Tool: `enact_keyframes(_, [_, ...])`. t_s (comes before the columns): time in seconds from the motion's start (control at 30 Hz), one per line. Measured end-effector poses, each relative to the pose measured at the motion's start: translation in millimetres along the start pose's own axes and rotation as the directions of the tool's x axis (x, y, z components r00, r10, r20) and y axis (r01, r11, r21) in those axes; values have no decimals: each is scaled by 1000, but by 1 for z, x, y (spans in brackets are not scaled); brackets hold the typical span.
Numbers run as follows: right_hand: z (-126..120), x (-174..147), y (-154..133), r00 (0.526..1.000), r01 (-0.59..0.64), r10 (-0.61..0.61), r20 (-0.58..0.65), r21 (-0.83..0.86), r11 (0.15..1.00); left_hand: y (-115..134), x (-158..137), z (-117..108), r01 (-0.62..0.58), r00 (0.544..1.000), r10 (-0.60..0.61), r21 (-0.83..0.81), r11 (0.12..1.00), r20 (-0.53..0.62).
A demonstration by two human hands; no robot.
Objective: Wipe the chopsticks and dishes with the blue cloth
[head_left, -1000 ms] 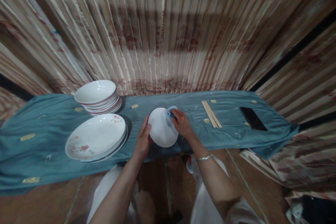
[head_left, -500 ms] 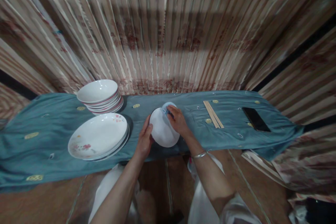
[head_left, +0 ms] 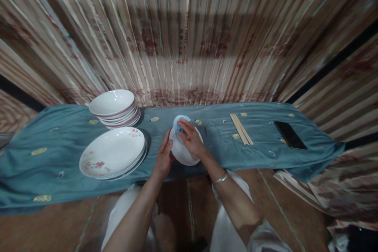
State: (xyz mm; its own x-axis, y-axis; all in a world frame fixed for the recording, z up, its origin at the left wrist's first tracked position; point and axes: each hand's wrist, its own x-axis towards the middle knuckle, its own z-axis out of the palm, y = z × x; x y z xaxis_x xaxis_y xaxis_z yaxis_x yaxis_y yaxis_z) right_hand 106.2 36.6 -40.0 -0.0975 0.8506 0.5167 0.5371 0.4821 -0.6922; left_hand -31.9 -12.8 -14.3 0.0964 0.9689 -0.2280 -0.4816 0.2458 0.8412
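Observation:
A white bowl (head_left: 184, 152) is held tilted over the front part of the table, its round white surface facing me. My left hand (head_left: 164, 152) grips it by the left side, thumb on the near surface and fingers behind. In my right hand (head_left: 191, 138) is a light-blue cloth (head_left: 178, 121), pressed at the bowl's upper left rim. The right fingers are bent over the cloth and hide part of the bowl. To the left of my left hand lie several stacked oval plates (head_left: 113, 151) with red flower prints.
Behind the plates stands a stack of white bowls (head_left: 113, 102) with red rims. Wooden chopsticks (head_left: 241, 129) and a black phone (head_left: 290, 135) lie on the right. A teal patterned cloth (head_left: 212, 157) covers the narrow table; a striped curtain (head_left: 183, 39) hangs behind it.
My right hand has moved left along the bowl's upper rim with the cloth. My left hand keeps its hold on the bowl. The view has shifted slightly.

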Motion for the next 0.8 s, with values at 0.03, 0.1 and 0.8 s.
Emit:
enact_keyframes(0.03, [0, -1, -4, 1000, -1, 0, 13, 11, 1000, 0, 0, 0, 4, 1000, -4, -4, 1000, 3])
enact_keyframes(0.1, [0, -3, -12, 999, -5, 3, 44, 31, 1000, -2, 1, -1, 11, 1000, -11, -7, 1000, -4])
enact_keyframes(0.8, [-5, -35, -50, 976, -116, 21, 216, 435, 893, -9, 7, -8, -18, 1000, 18, 14, 1000, -6])
